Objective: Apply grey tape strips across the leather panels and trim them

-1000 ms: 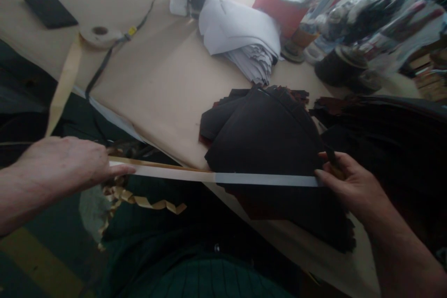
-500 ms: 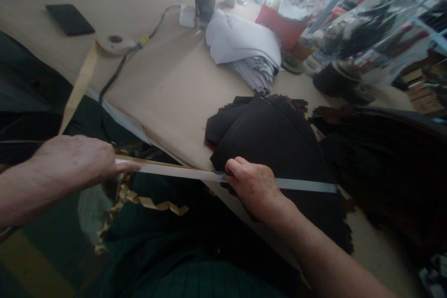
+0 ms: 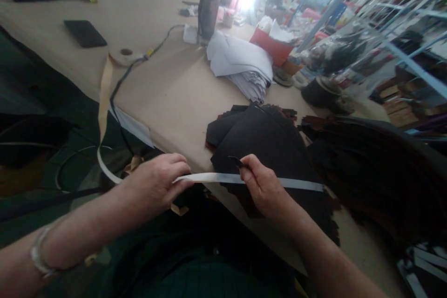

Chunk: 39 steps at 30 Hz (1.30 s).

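My left hand [image 3: 167,179] pinches a narrow white tape [image 3: 209,177] beside the table's front edge. From there the tape runs right, across the top dark panel of a fanned stack [image 3: 261,135], and passes by my right hand [image 3: 260,179]. Closed fingers of that hand hold a small dark pointed tool [image 3: 236,161], its tip showing above the tape; its exact kind is unclear. Behind my left hand the tape droops below the edge and leads back up to a tape roll [image 3: 126,54] on the table. A curl of tan backing paper [image 3: 179,209] hangs under my left hand.
A stack of white pieces [image 3: 240,56] lies behind the dark stack, with a larger dark pile [image 3: 377,163] at the right. A black cord [image 3: 117,91] drops over the table edge. A flat black rectangle [image 3: 84,33] lies at the left; a dark upright machine [image 3: 208,7] stands behind.
My left hand has moved right along the tape, closer to my right hand. My right hand has lifted slightly, exposing the dark tool. The tape behind my left hand now droops in a slack curve.
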{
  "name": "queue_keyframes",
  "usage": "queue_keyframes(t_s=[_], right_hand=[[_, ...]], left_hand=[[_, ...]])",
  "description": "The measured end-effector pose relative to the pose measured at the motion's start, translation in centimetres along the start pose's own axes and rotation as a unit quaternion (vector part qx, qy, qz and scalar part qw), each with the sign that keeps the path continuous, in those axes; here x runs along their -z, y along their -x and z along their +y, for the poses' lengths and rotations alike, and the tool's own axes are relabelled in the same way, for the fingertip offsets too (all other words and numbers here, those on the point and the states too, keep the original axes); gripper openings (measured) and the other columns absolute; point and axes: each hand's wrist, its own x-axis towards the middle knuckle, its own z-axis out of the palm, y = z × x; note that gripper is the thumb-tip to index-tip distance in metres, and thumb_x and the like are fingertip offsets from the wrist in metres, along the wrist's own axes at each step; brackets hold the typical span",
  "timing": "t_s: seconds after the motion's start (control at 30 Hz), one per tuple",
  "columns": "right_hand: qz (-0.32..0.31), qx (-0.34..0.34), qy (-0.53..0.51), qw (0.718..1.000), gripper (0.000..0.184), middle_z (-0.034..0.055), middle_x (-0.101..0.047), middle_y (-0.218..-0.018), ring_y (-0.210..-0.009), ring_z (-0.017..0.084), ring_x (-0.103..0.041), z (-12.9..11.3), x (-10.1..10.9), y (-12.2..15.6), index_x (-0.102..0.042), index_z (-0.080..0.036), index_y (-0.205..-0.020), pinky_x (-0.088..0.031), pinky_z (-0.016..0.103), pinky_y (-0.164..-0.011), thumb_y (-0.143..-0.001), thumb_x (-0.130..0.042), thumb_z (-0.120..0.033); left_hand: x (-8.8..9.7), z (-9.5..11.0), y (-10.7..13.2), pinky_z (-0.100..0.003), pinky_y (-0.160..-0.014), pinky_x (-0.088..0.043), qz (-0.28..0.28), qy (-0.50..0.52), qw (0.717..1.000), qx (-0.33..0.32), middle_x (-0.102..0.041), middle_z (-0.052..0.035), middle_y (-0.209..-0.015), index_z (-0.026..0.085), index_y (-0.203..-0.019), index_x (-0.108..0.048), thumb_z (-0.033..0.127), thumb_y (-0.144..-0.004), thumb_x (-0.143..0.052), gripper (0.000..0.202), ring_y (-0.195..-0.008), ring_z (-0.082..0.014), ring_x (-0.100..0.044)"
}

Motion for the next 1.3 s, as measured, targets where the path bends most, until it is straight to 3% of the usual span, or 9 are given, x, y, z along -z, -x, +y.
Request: queue_keyframes(t_s=[0.1, 0.2, 0.37, 0.53, 0.93, 1.3], right_hand=[[0.024, 0.036, -0.041, 0.998, 0.017, 0.0008, -0.055, -0.071, -0.064, 0.014, -0.054, -0.2, 0.0, 1.1, -0.054, -0.020, -0.078, -0.040, 0.024, -0.058, -0.090, -0.043, -0.022], [0.034, 0.038, -0.040, 0.998, 0.017, 0.0027, -0.058, -0.075, -0.069, 0.015, -0.057, -0.3, -0.7, 1.4, -0.062, -0.020, -0.078, -0.042, 0.025, -0.061, -0.087, -0.048, -0.020], [-0.031, -0.022, 0.010, 0.999, 0.016, 0.0019, -0.064, -0.069, -0.064, 0.015, -0.058, 0.2, -2.1, 0.7, -0.062, -0.018, -0.077, -0.040, 0.025, -0.058, -0.086, -0.049, -0.018], [-0.063, -0.063, 0.066, 0.994, 0.016, 0.0001, -0.060, -0.060, -0.056, 0.015, -0.056, 0.1, -2.5, 0.1, -0.057, -0.019, -0.070, -0.034, 0.024, -0.053, -0.085, -0.052, -0.018], [-0.107, -0.059, 0.161, 0.979, 0.017, 0.0021, -0.065, -0.066, -0.061, 0.016, -0.060, -0.4, -2.7, -0.2, -0.060, -0.018, -0.074, -0.030, 0.024, -0.053, -0.089, -0.052, -0.020], [-0.127, -0.057, 0.312, 0.940, 0.017, 0.0073, -0.071, -0.082, -0.074, 0.023, -0.068, -1.2, -3.9, -0.4, -0.063, -0.017, -0.086, -0.032, 0.027, -0.053, -0.093, -0.047, -0.017]], left_hand=[[-1.8, 2.3, -1.2, -0.031, -0.071, -0.044, -0.057, -0.003, 0.998, 0.042, -0.066, -0.0070, -0.090, 0.018, -0.093, -0.063, 0.039, -0.087, -0.049, 0.026, -0.081, -0.0221, -0.061], [-2.5, 3.2, -2.7, -0.029, -0.061, -0.038, -0.078, 0.007, 0.993, 0.084, -0.065, -0.0051, -0.075, 0.019, -0.085, -0.062, 0.048, -0.088, -0.044, 0.034, -0.070, -0.0211, -0.060], [-2.8, 2.7, -4.6, -0.027, -0.053, -0.030, -0.099, 0.086, 0.985, 0.109, -0.060, -0.0018, -0.061, 0.018, -0.067, -0.060, 0.046, -0.084, -0.046, 0.036, -0.058, -0.0164, -0.053], [-3.2, 1.8, -5.1, -0.025, -0.046, -0.027, -0.142, 0.142, 0.973, 0.110, -0.050, 0.0026, -0.052, 0.017, -0.063, -0.060, 0.044, -0.081, -0.048, 0.034, -0.049, -0.0122, -0.044], [-3.9, 1.3, -5.3, -0.025, -0.045, -0.027, -0.148, 0.172, 0.965, 0.128, -0.050, 0.0023, -0.051, 0.017, -0.061, -0.059, 0.034, -0.076, -0.048, 0.026, -0.047, -0.0116, -0.041], [-4.2, 1.8, -5.6, -0.024, -0.049, -0.027, -0.126, 0.163, 0.971, 0.118, -0.049, 0.0023, -0.051, 0.017, -0.058, -0.055, 0.025, -0.077, -0.048, 0.021, -0.049, -0.0119, -0.042]])
